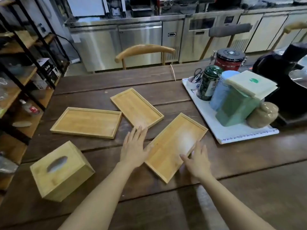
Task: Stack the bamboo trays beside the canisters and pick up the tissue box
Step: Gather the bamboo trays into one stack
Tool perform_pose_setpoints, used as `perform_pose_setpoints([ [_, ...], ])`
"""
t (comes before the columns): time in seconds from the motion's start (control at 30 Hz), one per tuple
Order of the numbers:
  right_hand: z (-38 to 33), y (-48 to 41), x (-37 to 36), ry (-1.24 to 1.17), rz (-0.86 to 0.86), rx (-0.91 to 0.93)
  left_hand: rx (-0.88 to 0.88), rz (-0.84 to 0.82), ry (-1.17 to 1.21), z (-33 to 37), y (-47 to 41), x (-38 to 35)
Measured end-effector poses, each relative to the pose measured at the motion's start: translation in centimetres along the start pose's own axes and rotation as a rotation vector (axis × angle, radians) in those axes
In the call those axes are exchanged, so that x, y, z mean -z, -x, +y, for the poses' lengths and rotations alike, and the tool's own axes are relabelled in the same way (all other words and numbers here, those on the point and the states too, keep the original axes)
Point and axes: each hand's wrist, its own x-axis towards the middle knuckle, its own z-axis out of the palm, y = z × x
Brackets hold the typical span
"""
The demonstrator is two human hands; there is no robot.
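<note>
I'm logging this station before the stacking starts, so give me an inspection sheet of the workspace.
Surface: dark plank table, bare at the near edge.
Job's things: three bamboo trays lie flat and unstacked: left tray, middle tray, right tray. Tissue box stands at near left.
Clutter: white tray holds canisters and a green box; black appliance at right.
Grippers: left hand and right hand open, at the right tray's two long edges.
Cables: thin cord at the table's far edge.
Surroundings: chair, steel cabinets, shelving.
</note>
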Motion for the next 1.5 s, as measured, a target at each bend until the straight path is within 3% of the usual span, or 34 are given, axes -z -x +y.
perform_pose_setpoints([
  [0.27, -1.4, 1.3, -2.9, -0.819, -0.102, -0.082, 0.122, -0.381, 0.271, 1.8, 0.5, -2.7],
  [0.47, -2.5, 0.4, -1.9, -1.16, -0.127, -0.427, 0.651, -0.252, 1.064, 3.3, 0.5, -2.2],
  [0.67, -1.6, -1.1, 0.0, -1.039, -0.143, -0.572, 0.78, -0.272, 1.077, 3.7, -0.5, -1.7],
  [0.73, -1.4, -1.6, -0.3, -0.915, -0.073, -0.553, 0.79, -0.335, 1.086, 4.2, -0.3, -1.8],
  [0.9, -1.1, -2.0, -0.2, -0.717, 0.079, -0.39, 0.741, -0.361, 1.159, 4.9, -0.7, -1.7],
  [1.13, -5.9, -5.0, 1.7, -0.473, 0.11, 0.02, 0.442, -0.148, 1.104, 3.9, -4.6, 1.5],
  [1.3, -10.9, -9.7, 2.0, -0.231, 0.057, 0.255, 0.489, 0.128, 0.746, 1.5, -8.3, 3.5],
  [1.5, -15.3, -16.0, -0.1, -0.093, -0.001, 0.319, 0.562, 0.173, 0.391, -2.1, -12.0, 3.5],
])
